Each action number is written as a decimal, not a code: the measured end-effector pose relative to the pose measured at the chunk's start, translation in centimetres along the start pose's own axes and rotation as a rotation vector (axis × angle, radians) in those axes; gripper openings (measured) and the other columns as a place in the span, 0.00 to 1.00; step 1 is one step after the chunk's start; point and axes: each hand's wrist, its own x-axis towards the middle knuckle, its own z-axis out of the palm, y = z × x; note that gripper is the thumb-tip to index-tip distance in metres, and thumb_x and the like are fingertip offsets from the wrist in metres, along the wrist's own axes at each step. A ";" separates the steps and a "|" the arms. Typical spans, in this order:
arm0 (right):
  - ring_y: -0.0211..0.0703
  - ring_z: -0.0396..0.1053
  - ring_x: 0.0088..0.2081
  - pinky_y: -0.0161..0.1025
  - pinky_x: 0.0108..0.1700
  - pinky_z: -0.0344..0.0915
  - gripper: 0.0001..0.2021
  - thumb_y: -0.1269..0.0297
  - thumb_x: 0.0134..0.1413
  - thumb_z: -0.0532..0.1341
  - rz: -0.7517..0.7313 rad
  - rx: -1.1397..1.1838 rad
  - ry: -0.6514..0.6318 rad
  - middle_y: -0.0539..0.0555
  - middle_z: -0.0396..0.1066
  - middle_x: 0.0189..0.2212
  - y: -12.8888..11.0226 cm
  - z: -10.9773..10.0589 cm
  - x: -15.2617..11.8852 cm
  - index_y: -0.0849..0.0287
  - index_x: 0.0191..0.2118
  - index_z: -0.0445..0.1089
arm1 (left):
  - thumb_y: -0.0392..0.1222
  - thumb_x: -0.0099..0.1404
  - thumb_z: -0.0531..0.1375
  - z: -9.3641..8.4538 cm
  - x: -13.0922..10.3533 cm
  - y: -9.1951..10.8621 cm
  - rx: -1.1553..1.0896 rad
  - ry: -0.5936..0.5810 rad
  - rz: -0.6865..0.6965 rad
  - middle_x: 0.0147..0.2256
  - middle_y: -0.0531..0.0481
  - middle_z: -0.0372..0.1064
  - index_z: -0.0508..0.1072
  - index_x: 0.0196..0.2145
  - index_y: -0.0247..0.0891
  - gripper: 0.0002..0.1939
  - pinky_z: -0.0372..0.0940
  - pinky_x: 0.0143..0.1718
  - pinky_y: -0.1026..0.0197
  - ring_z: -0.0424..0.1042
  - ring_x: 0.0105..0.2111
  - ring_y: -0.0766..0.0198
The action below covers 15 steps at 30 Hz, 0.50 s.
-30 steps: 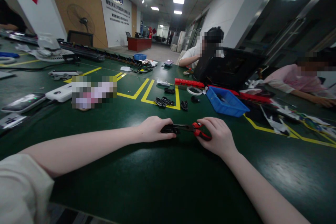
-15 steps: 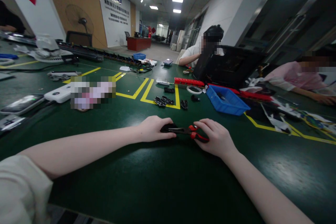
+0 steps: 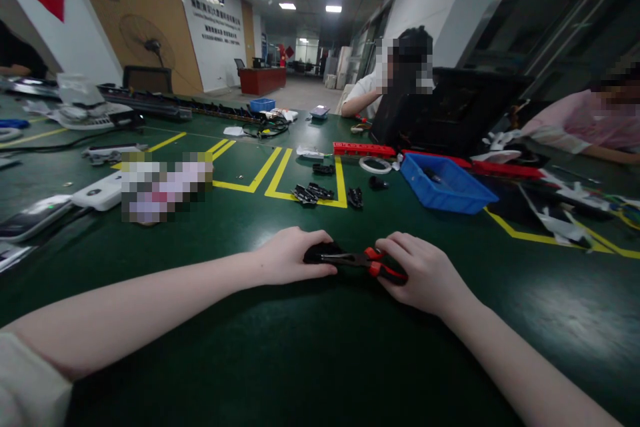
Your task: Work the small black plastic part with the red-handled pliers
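Note:
My left hand (image 3: 287, 257) is closed on a small black part (image 3: 315, 253), its thumb and fingers pinching the part from both sides. What kind of part it is I cannot make out. My right hand (image 3: 425, 273) grips the red and black handles of long-nose pliers (image 3: 359, 259). The jaws point left and reach onto the black part; whether they are clamped on it is not clear. Beyond my hands lie several similar black plastic pieces (image 3: 313, 193), with one more black piece (image 3: 355, 197) to their right.
A blue bin (image 3: 445, 185) stands at right, by a roll of white tape (image 3: 375, 165) and a red strip (image 3: 364, 149). Left lie a white power bank (image 3: 100, 195) and a phone (image 3: 37, 217). A co-worker (image 3: 367, 97) sits across the green table (image 3: 300, 360).
The camera view has shifted slightly. Both hands stay together with the pliers at the black part, appearing a little lower in the picture. The grips look the same.

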 end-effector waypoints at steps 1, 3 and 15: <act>0.46 0.69 0.34 0.41 0.36 0.67 0.14 0.64 0.47 0.62 0.000 -0.004 -0.003 0.58 0.71 0.36 0.0 0.0 0.0 0.62 0.42 0.69 | 0.55 0.65 0.59 0.0 0.0 0.0 -0.008 -0.013 -0.008 0.35 0.50 0.73 0.69 0.47 0.42 0.19 0.62 0.30 0.62 0.73 0.33 0.58; 0.46 0.68 0.34 0.41 0.36 0.67 0.13 0.64 0.47 0.62 0.011 0.005 -0.012 0.58 0.71 0.36 -0.1 -0.1 0.0 0.62 0.41 0.69 | 0.54 0.65 0.59 -0.1 -0.1 0.0 -0.038 -0.025 -0.034 0.39 0.49 0.73 0.68 0.50 0.42 0.20 0.64 0.33 0.60 0.73 0.36 0.57; 0.46 0.68 0.35 0.41 0.36 0.66 0.14 0.64 0.48 0.61 0.046 0.026 -0.039 0.59 0.71 0.37 -0.1 -0.1 -0.4 0.62 0.43 0.68 | 0.48 0.64 0.61 -0.2 0.1 0.6 -0.087 -0.058 -0.107 0.41 0.50 0.74 0.65 0.53 0.44 0.21 0.65 0.38 0.56 0.74 0.39 0.56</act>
